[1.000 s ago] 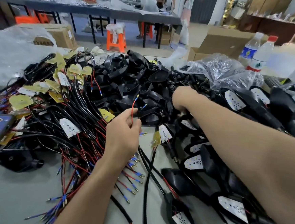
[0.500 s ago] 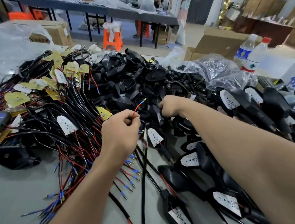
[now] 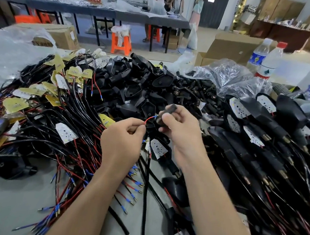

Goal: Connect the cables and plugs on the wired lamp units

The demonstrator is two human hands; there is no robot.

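Lower centre: left hand (image 3: pixel 122 144) pinches a red wire (image 3: pixel 149 119) between thumb and forefinger. Just right of it, right hand (image 3: pixel 183 132) grips a small black plug (image 3: pixel 166 113), blurred, with the wire's blue tip at its end. Behind, centre frame, a pile of black lamp housings (image 3: pixel 134 89). Wired boards (image 3: pixel 65 132) at left. Water bottles (image 3: pixel 257 55) upper right.

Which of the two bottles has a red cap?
The right bottle; the left bottle has a white cap and a blue label.
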